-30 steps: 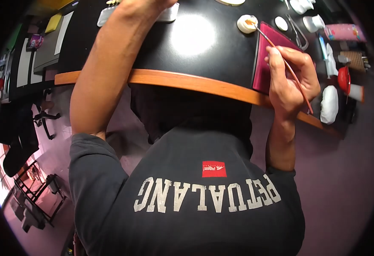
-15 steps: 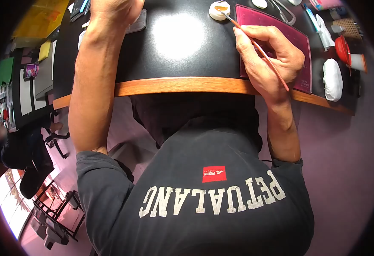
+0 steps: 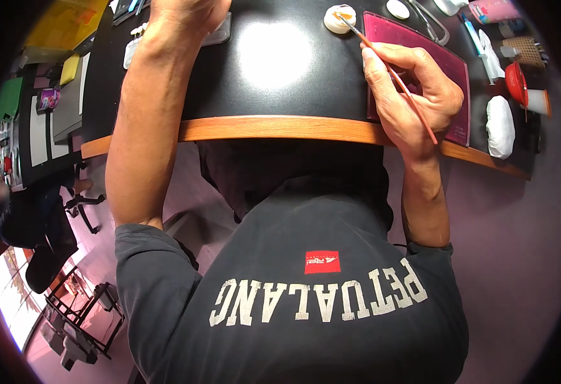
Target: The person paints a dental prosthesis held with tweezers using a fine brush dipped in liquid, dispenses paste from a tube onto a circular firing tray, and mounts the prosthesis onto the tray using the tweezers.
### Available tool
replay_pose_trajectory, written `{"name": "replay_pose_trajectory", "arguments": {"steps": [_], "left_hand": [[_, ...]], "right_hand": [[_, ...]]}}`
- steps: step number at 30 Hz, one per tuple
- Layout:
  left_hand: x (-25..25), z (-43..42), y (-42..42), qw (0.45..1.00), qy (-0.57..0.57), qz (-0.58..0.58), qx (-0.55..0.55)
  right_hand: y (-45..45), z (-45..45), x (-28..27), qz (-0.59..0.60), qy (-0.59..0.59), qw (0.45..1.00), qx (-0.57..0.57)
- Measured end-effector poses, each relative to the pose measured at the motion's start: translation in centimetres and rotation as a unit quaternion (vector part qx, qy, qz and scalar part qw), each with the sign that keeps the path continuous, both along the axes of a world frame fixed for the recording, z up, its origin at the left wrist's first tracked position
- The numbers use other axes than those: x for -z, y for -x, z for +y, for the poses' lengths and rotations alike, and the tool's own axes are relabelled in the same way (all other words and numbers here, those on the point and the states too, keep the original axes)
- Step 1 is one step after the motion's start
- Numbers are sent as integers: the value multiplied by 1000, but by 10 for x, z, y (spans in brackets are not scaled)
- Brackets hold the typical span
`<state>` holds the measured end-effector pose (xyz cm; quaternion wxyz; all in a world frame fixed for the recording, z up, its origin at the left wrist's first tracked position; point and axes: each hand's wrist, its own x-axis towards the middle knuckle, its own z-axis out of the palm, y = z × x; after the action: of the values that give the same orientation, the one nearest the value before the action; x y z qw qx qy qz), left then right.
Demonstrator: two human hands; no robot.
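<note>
My right hand (image 3: 419, 96) is closed in a pen-like grip around a thin paintbrush (image 3: 401, 86) with a reddish handle. The brush tip points into a small round white pot (image 3: 335, 25) that has orange stuff in it. Under this hand lies a flat maroon translucent case (image 3: 454, 73). At the top edge of the view is my left hand (image 3: 194, 14), its fingers cut off by the frame, so whatever it holds is hidden. A flat clear-and-grey box (image 3: 219, 32) lies beside that wrist.
The black table (image 3: 293, 96) has a wooden front edge (image 3: 280, 127). To the right are a white wrapped oval object (image 3: 500, 128), a red bowl-like item (image 3: 516, 83), a syringe (image 3: 488, 56) and a looped metal tool (image 3: 435, 25). A person (image 3: 31, 217) sits at the far left.
The table and its objects sit slightly farther right in view, as if my head turned a little. My right hand keeps the brush at the pot; its tip has barely shifted.
</note>
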<state>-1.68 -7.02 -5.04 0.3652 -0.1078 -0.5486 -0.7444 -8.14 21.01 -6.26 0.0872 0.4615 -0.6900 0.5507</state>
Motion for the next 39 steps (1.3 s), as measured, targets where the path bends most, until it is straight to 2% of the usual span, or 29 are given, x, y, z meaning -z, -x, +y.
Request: {"name": "replay_pose_trajectory", "arguments": {"steps": [5, 8, 9, 12, 13, 14, 18, 20, 22, 24, 29, 32, 34, 39], "left_hand": [[0, 3, -1, 1000, -13, 4, 7], [3, 0, 2, 996, 27, 66, 55], [-6, 10, -5, 998, 19, 45, 44], [-2, 9, 0, 996, -88, -30, 15], [-6, 14, 0, 997, -75, -16, 6], [-11, 18, -1, 993, -98, -64, -20], [-18, 19, -4, 987, -130, -93, -25], [-18, 21, -4, 981, -168, -98, -25], [-16, 19, -5, 976, -196, -98, 9], [-18, 15, -9, 965, -235, -71, 91], [-28, 25, -10, 975, -198, -98, 26], [-33, 29, -11, 976, -188, -112, 12], [-35, 30, -12, 976, -181, -118, 8], [-37, 32, -13, 982, -148, -120, 9]], "right_hand": [[1, -1, 1, 19, 6, 1000, 8], [-1, -2, 0, 5, 12, 1000, 11], [-2, -2, 0, -3, 16, 1000, 11], [-3, -1, -4, -35, 36, 999, 9], [-2, -1, -8, -39, 34, 999, 10], [-1, -1, -13, -44, 33, 998, 11], [4, -5, -45, -146, 78, 985, -47], [15, -6, -61, -131, 75, 986, -76], [25, -14, -76, -111, 72, 987, -95], [30, -23, -92, -151, 82, 975, -140], [41, -36, -92, -170, 133, 961, -173], [30, -36, -84, -215, 113, 958, -151], [30, -38, -78, -168, 137, 959, -183], [32, -40, -73, -150, 115, 961, -202]]}}
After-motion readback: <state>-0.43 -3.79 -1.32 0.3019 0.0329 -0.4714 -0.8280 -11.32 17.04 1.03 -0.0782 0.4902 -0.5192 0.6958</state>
